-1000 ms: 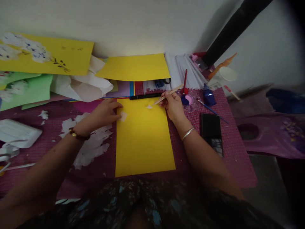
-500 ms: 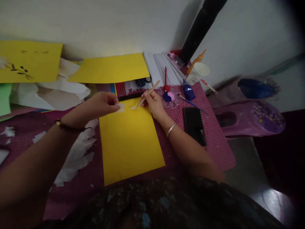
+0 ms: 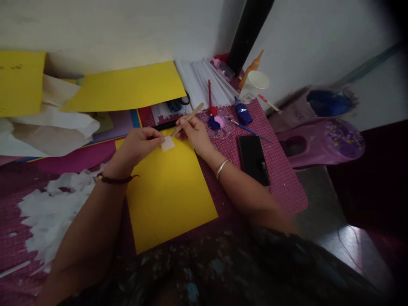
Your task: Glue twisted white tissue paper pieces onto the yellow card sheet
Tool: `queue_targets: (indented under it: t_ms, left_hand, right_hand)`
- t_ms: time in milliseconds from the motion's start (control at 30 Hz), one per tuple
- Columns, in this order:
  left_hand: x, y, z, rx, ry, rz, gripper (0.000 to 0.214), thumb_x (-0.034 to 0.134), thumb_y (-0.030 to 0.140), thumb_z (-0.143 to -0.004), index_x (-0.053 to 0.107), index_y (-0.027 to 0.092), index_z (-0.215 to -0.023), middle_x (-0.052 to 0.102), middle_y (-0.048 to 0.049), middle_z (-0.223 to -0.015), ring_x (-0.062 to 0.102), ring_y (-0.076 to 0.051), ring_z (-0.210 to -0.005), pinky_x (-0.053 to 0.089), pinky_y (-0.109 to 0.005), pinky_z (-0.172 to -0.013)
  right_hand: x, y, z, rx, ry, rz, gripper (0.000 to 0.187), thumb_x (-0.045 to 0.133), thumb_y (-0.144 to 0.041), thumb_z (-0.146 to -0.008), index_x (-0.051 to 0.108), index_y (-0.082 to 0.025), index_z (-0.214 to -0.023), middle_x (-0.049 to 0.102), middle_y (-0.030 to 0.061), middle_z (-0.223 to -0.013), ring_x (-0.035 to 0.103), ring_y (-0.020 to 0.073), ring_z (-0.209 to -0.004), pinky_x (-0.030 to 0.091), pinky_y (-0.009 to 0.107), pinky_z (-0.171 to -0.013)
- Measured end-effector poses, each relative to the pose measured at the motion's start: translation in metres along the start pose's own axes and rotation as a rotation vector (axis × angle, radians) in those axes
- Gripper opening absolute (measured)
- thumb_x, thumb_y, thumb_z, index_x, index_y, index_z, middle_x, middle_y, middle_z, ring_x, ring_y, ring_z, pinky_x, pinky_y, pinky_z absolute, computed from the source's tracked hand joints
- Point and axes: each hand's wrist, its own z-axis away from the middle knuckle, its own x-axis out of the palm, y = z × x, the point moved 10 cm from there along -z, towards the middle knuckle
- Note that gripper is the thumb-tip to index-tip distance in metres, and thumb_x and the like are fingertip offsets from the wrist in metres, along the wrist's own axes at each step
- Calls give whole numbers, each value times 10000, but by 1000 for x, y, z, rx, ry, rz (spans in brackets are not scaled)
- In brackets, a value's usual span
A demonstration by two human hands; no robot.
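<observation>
A small white paper square [image 3: 168,144] is pinched between the thumb and finger of my left hand [image 3: 137,146], over the top part of a yellow sheet [image 3: 174,195]. My right hand [image 3: 198,135] grips a flat wooden craft stick [image 3: 195,112], slanted with its lower end close to the square. Whether the stick touches the paper I cannot tell. A pile of torn white tissue pieces [image 3: 52,208] lies left of the sheet, partly behind my left forearm.
Right of my hands are a paint palette [image 3: 219,123], a blue paint bottle [image 3: 242,111], a paintbrush [image 3: 251,131], a phone [image 3: 254,160] and a white cup [image 3: 257,80]. Another yellow sheet [image 3: 127,88] leans at the back. The table's edge [image 3: 288,170] runs along the right.
My left hand with the paper square has come closer to the stick's lower end. White stuff seen at the stick's tip before is now out of sight. The whole view has shifted.
</observation>
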Motion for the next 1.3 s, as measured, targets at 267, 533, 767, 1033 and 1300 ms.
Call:
queue_targets:
  t_ms: [267,533,767,1033,1300]
  left_hand:
    - [11,0,-7,-24,105,146,154,703,350,-705,617,231,-661,549,-3,-533,454,-133,-467,321,-257,-448]
    - [17,-5,-5,-101,121,145,149,691,277,-717,552,226,-711,553,11,-577,522,-145,-504,401,-283,-496]
    - [7,-6,-8,-64,160,132,185,680,345,-820,571,229,-726,541,20,-584,480,-136,-533,372,-282,-528]
    - [4,-20,-14,31,-118,51,197,705,371,-731,656,198,-810,591,-2,-663,502,-140,-587,355,-266,-556]
    - [9,-24,-18,100,-186,6,245,670,394,-744,623,186,-865,606,-4,-736,541,-137,-650,419,-246,-596]
  right_hand:
    - [-31,-20,9,-144,232,-16,294,517,-517,-1046,532,-255,-914,603,-35,-777,564,84,-559,504,218,-543]
    - [-5,-16,12,-197,25,132,314,543,-546,-1023,552,-251,-917,582,-49,-712,576,96,-585,495,227,-577]
    - [0,-12,11,-244,-28,240,287,525,-508,-1036,563,-247,-922,624,-11,-827,632,131,-735,510,252,-648]
    - [6,-4,7,-219,-70,199,282,514,-494,-1047,528,-247,-912,587,-48,-705,592,104,-587,505,241,-589]
    - [9,8,1,-141,-91,110,304,566,-507,-1024,517,-242,-883,579,-62,-675,592,86,-550,507,209,-536]
